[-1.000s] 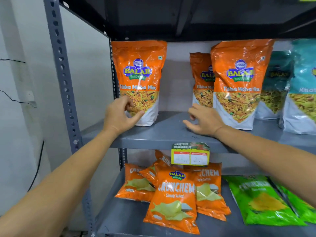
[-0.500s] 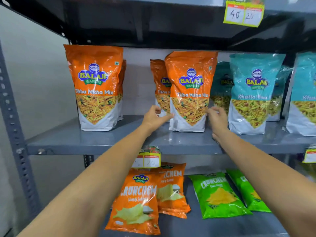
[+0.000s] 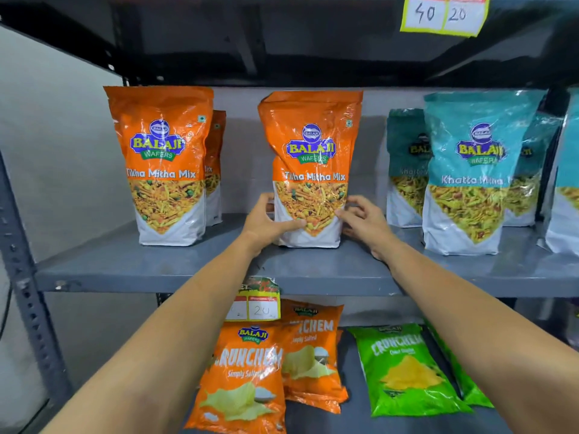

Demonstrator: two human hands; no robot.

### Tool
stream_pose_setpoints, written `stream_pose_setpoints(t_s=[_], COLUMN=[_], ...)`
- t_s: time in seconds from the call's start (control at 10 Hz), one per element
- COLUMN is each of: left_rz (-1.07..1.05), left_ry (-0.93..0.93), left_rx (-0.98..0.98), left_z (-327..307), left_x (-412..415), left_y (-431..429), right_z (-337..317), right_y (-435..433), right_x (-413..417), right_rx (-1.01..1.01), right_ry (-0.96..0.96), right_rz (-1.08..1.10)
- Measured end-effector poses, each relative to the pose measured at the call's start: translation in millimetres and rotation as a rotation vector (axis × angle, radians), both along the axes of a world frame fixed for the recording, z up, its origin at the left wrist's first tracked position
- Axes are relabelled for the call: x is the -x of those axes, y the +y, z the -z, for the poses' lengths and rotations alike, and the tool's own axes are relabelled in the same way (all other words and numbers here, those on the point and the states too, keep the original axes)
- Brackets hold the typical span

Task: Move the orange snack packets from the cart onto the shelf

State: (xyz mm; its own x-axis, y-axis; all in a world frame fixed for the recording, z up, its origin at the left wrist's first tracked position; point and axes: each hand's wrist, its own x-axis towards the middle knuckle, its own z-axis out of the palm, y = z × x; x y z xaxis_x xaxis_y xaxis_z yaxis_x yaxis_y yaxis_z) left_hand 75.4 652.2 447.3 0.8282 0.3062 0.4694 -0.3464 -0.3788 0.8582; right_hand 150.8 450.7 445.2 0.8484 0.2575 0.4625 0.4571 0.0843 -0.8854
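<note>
An orange Tikha Mitha Mix packet (image 3: 313, 151) stands upright in the middle of the grey shelf (image 3: 156, 264). My left hand (image 3: 266, 223) grips its lower left edge, thumb across the front. My right hand (image 3: 363, 223) touches its lower right edge with curled fingers. Another orange packet (image 3: 163, 158) stands further left, with a second one (image 3: 216, 164) partly hidden behind it. The cart is out of view.
Teal Khatta Mitha packets (image 3: 470, 170) stand to the right on the same shelf. Below lie orange Crunchem packets (image 3: 247, 380) and green Crunchem packets (image 3: 407, 371). Price tags (image 3: 445, 14) hang on the shelf above and on this shelf's edge. A grey upright post (image 3: 22, 277) frames the left.
The view shifted right and closer. My left hand left the left packet, and both hands moved onto the sides of the middle orange packet. The packet behind it is now hidden.
</note>
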Motion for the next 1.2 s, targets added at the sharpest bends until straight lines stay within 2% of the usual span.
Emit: stream_pose_setpoints(t_s=[0.5,0.7,0.8,0.9,1.0,1.1,1.2], left_rz=[-0.006,-0.003,-0.206,-0.434,-0.661,-0.755,-0.813], left_ry=[-0.007,-0.014,-0.002,0.001,-0.138,-0.248,-0.254], left_rx=[0.07,0.009,-0.214,-0.61,-1.18,-1.401,-1.339], left_z=[-0.9,4.8,6.1,-2.6,-28.0,-62.0,-75.0], left_x=[-5.9,0.1,21.6,61.3,100.7,135.0,161.2], left_y=[3.6,1.4,-5.6,-11.8,-17.5,-35.4,-69.5], right_z=[1.0,5.4,8.1,5.2,-17.2,-48.5,-64.3], right_y=[-6.7,-6.4,-9.2,-16.1,-28.1,-41.0,-54.0], right_x=[-2.6,1.9,18.0,46.9,89.1,124.1,153.9], right_rx=[0.014,0.058,0.252,0.678,0.855,0.841,0.872], right_ry=[-0.068,-0.092,-0.178,-0.471,-0.766,-1.059,-1.131], right_rz=[0.027,0.066,0.257,0.554,0.78,0.872,0.889])
